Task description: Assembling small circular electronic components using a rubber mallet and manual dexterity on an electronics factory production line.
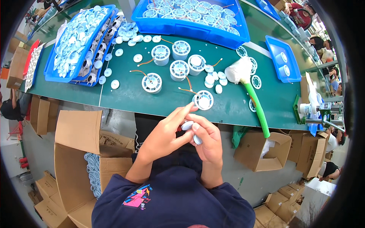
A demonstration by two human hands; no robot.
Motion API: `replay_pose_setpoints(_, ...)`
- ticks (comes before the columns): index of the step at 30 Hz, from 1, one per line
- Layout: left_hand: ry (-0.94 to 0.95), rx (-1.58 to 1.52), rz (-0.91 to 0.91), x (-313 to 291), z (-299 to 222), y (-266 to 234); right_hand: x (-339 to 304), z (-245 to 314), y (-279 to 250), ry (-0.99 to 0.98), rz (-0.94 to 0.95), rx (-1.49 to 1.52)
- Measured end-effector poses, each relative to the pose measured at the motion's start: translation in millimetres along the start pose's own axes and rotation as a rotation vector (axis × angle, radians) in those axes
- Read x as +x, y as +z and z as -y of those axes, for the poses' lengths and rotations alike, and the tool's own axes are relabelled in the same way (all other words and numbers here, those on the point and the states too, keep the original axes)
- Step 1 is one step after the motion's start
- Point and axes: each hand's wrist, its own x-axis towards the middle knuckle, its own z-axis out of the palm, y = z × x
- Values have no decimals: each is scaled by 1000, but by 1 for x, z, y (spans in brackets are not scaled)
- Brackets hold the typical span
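Note:
My left hand (166,131) and my right hand (210,142) meet just off the table's front edge. Between their fingertips is a small light-blue round cap (187,125), gripped from both sides. A second light-blue cap (197,140) shows below my right thumb, partly covered by the fingers. Just beyond my left fingertips stands a white cylindrical housing (203,100) with a slotted top, a pale round centre and a thin orange wire. Several similar housings (179,70) are grouped farther back. Loose caps (209,79) lie to their right.
A green-handled mallet (257,108) with a white-wrapped head lies at right among slotted rings (256,81). Blue trays hold caps (80,41), ringed parts (190,13) and two white pieces (281,58). Open cardboard boxes (78,131) stand below the table. A metal clamp (326,114) is at far right.

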Motion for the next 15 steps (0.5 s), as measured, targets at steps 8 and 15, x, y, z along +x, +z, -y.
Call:
replay_pose_setpoints(8,182,272,-115,-7,0,3,-2,-17,-3,-121,-90,-39)
replay_pose_setpoints(15,5,312,-475,-15,14,-11,9,18,-27,-391,-541,-466)
